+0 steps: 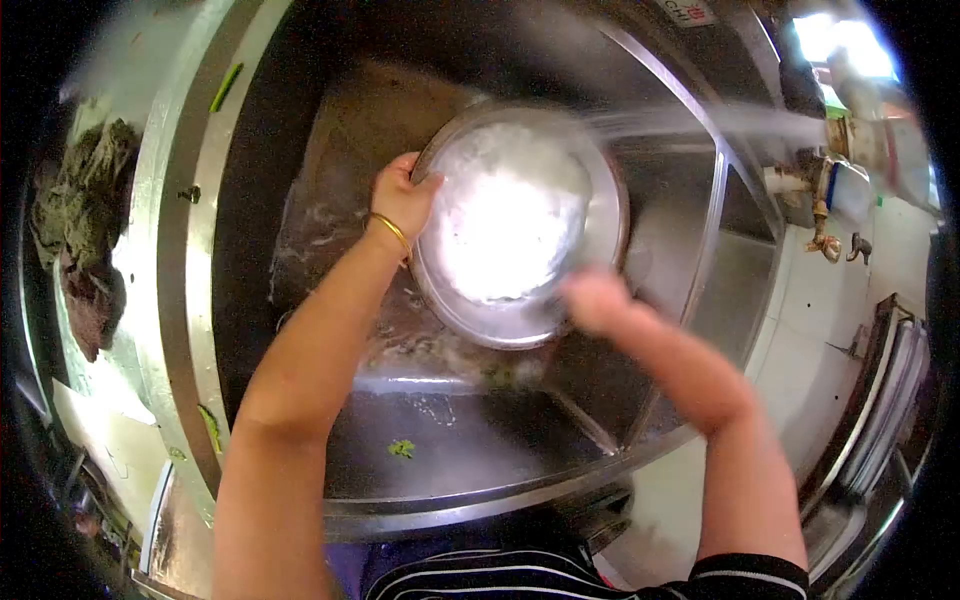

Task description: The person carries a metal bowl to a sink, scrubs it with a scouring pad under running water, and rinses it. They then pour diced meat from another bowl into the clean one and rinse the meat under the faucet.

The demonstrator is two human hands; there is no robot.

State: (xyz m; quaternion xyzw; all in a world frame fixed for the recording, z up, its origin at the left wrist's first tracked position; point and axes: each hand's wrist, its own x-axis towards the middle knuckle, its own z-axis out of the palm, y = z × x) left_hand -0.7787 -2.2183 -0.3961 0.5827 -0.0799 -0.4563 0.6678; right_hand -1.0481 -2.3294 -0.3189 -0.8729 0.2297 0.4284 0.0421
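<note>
A round metal basin (598, 200) is held over a dark metal sink (400, 493), with bright glare over its inside. My left hand (405, 200) grips the basin's left rim, the thumb over the edge; a gold bangle is on that wrist. Near the lower right rim is my right hand (597, 300), smeared by motion, so its fingers cannot be made out. A jet of water (720, 122) runs from the right onto the basin's upper part. Wet streaks cover the sink bottom left of the basin.
A tap fitting (845, 138) sticks out at the upper right. Dark rags (90, 210) lie on the left ledge. Green scraps (227, 87) rest on the sink's left edge, and a leaf bit (401, 448) on its front part. Metal trays (875, 410) stand at the right.
</note>
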